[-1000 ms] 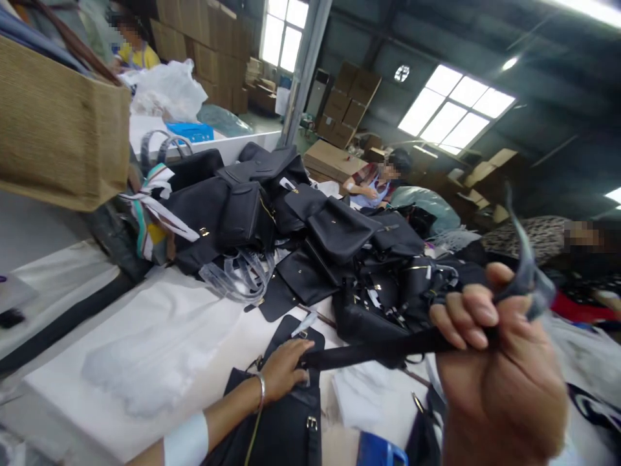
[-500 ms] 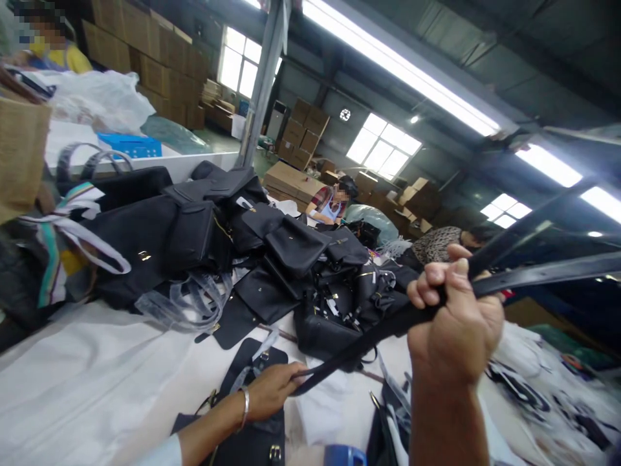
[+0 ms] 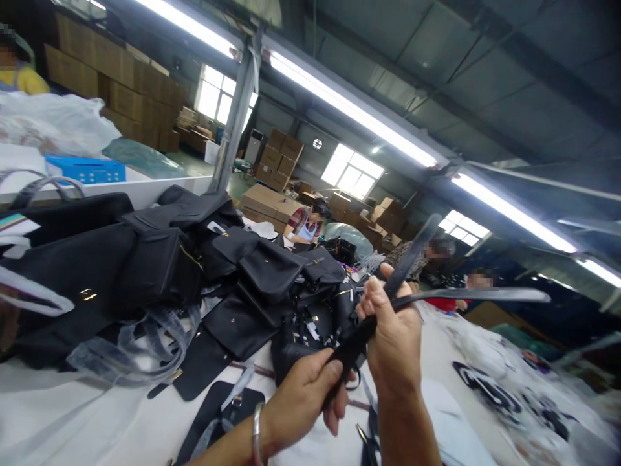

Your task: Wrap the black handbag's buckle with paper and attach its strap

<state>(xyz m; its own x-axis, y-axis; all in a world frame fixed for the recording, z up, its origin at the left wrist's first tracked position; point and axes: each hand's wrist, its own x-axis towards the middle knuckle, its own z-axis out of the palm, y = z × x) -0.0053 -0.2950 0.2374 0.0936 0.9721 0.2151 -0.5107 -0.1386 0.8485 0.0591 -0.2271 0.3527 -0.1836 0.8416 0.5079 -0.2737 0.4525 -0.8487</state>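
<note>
The left hand (image 3: pixel 298 396) and right hand (image 3: pixel 396 343) both grip a black strap (image 3: pixel 356 340) at five o'clock; past the right hand, two tails (image 3: pixel 495 295) jut toward one and three o'clock. Black bags (image 3: pixel 158 265) heap the surface (image 3: pixel 478 404) toward nine o'clock.

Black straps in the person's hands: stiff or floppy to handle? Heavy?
The black straps are probably bendy yet springy: their free ends jut past the right hand without hanging straight down. Likely light for their length, being thin and narrow. Perhaps a bit slippery, since one end looks glossy.
</note>
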